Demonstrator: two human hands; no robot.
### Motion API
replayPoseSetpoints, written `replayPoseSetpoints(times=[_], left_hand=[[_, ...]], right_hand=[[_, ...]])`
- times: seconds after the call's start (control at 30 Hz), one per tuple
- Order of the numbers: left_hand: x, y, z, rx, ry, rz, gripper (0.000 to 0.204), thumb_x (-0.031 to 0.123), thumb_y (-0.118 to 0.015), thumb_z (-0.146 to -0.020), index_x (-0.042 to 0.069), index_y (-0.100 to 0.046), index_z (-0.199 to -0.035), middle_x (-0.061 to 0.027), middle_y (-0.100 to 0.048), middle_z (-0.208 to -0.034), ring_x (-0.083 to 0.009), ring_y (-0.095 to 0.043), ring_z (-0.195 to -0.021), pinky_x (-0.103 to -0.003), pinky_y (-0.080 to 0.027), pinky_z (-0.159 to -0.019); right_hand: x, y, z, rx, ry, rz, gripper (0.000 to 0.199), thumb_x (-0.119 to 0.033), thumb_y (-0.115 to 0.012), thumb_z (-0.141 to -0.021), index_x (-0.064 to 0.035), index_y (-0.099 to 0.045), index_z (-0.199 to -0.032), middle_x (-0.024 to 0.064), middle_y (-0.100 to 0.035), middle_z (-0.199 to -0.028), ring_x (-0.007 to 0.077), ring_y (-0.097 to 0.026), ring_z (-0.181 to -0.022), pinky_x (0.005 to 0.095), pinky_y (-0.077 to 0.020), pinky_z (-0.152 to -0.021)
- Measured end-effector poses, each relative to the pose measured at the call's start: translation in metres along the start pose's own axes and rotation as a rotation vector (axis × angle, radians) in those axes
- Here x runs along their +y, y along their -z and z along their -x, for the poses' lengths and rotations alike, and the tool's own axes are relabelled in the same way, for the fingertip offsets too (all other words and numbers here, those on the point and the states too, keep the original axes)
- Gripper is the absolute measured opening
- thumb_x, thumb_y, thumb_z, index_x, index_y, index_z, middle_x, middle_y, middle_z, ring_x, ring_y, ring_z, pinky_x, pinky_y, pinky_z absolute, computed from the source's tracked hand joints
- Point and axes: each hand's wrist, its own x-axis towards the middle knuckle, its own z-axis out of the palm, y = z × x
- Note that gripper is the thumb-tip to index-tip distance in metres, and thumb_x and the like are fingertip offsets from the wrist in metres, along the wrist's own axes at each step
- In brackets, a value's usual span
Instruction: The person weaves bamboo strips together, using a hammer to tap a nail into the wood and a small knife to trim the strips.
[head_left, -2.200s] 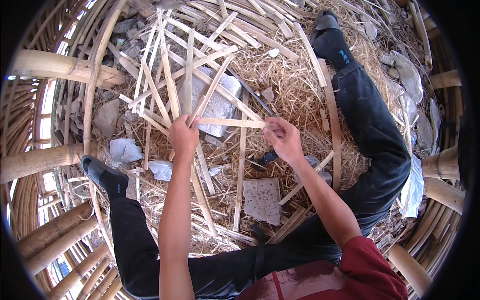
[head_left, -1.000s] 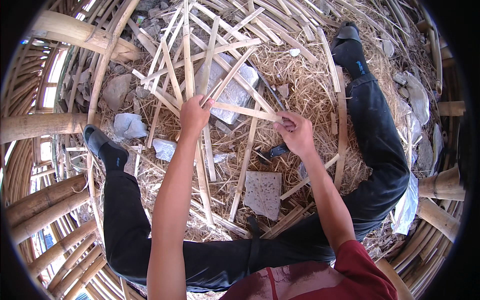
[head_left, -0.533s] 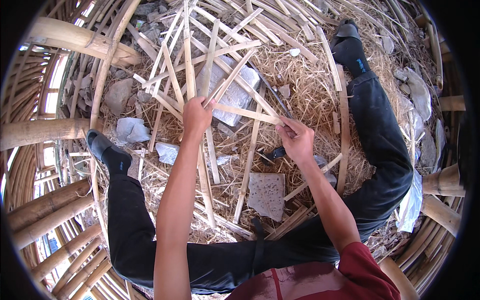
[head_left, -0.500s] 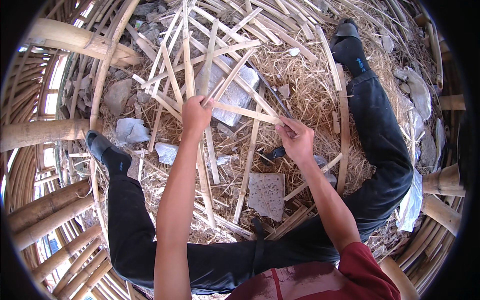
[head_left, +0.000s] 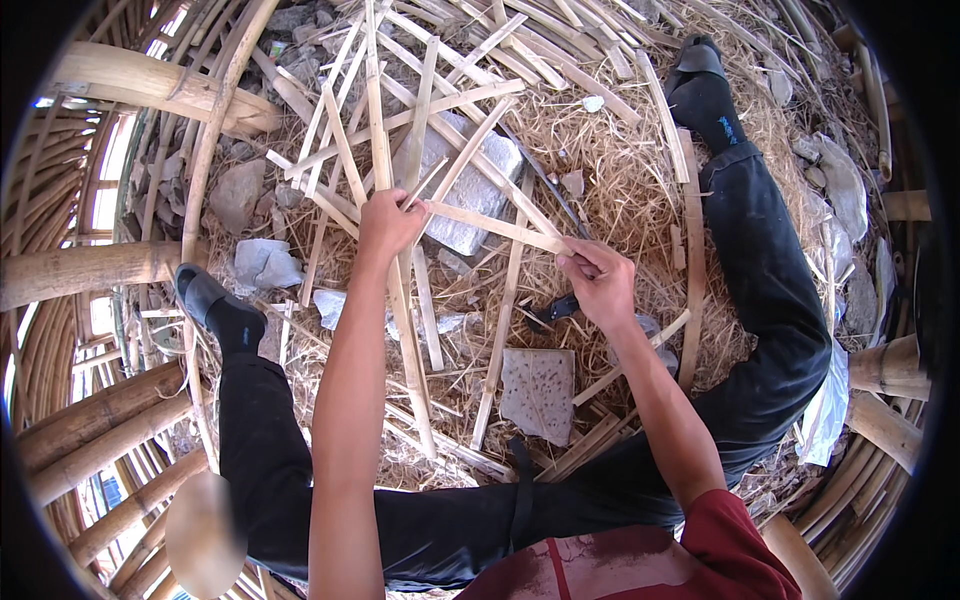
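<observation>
Several flat, pale bamboo strips (head_left: pixel 378 130) cross one another in an open lattice between my legs. Closed around strips at a crossing is my left hand (head_left: pixel 390 228), with a short strip end poking up past its thumb. My right hand (head_left: pixel 602 285) pinches the right end of a bamboo strip (head_left: pixel 490 221) that runs between both hands. Another slanting strip meets that same end near my right fingertips. Under the lattice lies a grey stone slab (head_left: pixel 465 190). How the strips overlap inside my left fist is hidden.
A dark object (head_left: pixel 552 310) lies below my right hand, near a pitted stone block (head_left: pixel 538 395). Loose strips and shavings cover the ground. Rocks (head_left: pixel 268 262) lie by my left foot. Bamboo poles (head_left: pixel 90 272) stand at left. A blurred pale rounded shape (head_left: pixel 205 535) is at lower left.
Both hands keep their grips, nearly still; the whole view has shifted slightly. A blurred pale rounded shape has appeared at the lower left.
</observation>
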Motion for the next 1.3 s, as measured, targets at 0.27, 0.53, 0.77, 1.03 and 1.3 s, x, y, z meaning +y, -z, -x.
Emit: replayPoseSetpoints(times=[0.27, 0.53, 0.77, 1.03, 1.3], left_hand=[[-0.003, -0.011, 0.026, 0.25, -0.389, -0.055, 0.031, 0.025, -0.078, -0.09, -0.002, -0.076, -0.105, -0.0165, -0.071, -0.1, -0.0344, -0.07, -0.092, -0.042, -0.054, -0.086], [0.012, -0.03, 0.033, 0.312, -0.235, -0.063, 0.045, 0.041, -0.086, -0.083, 0.004, -0.076, -0.107, -0.0133, -0.07, -0.104, -0.0364, -0.068, -0.096, -0.046, -0.053, -0.087], [0.014, -0.033, 0.03, 0.295, -0.126, 0.028, 0.051, 0.038, -0.09, -0.079, 0.001, -0.076, -0.11, -0.0183, -0.072, -0.105, -0.0357, -0.069, -0.099, -0.045, -0.054, -0.089], [0.013, -0.032, 0.029, 0.264, -0.103, 0.06, 0.051, 0.038, -0.091, -0.078, 0.0, -0.076, -0.108, -0.0194, -0.073, -0.105, -0.0361, -0.07, -0.099, -0.045, -0.054, -0.088], [0.016, -0.031, 0.032, 0.293, -0.103, 0.072, 0.051, 0.037, -0.092, -0.078, 0.0, -0.077, -0.11, -0.02, -0.073, -0.106, -0.0359, -0.07, -0.099, -0.045, -0.054, -0.089]], right_hand=[[0.003, 0.002, 0.0, -0.004, 0.003, -0.033, 0.028, -0.004, -0.08, -0.09, 0.0001, -0.076, -0.117, 0.0161, -0.076, -0.109, 0.021, -0.077, -0.09, 0.0304, -0.0635, -0.078], [-0.002, 0.001, 0.0, -0.021, -0.172, -0.14, 0.032, -0.003, -0.078, -0.09, 0.0034, -0.074, -0.12, 0.0162, -0.078, -0.107, 0.0174, -0.077, -0.089, 0.0291, -0.0626, -0.079], [0.013, 0.011, -0.006, -0.086, -0.403, -0.674, 0.034, -0.003, -0.066, -0.097, 0.0169, -0.063, -0.125, 0.0214, -0.076, -0.105, 0.0227, -0.077, -0.096, 0.0304, -0.0632, -0.082], [0.008, 0.013, -0.011, -0.07, -0.569, -0.752, 0.027, -0.006, -0.072, -0.097, 0.0107, -0.069, -0.118, 0.0198, -0.077, -0.105, 0.0251, -0.078, -0.093, 0.0314, -0.0644, -0.082], [0.009, 0.012, -0.01, -0.086, -0.512, -0.717, 0.02, -0.007, -0.074, -0.097, 0.0039, -0.071, -0.114, 0.0151, -0.078, -0.102, 0.0217, -0.078, -0.093, 0.0293, -0.0639, -0.083]])
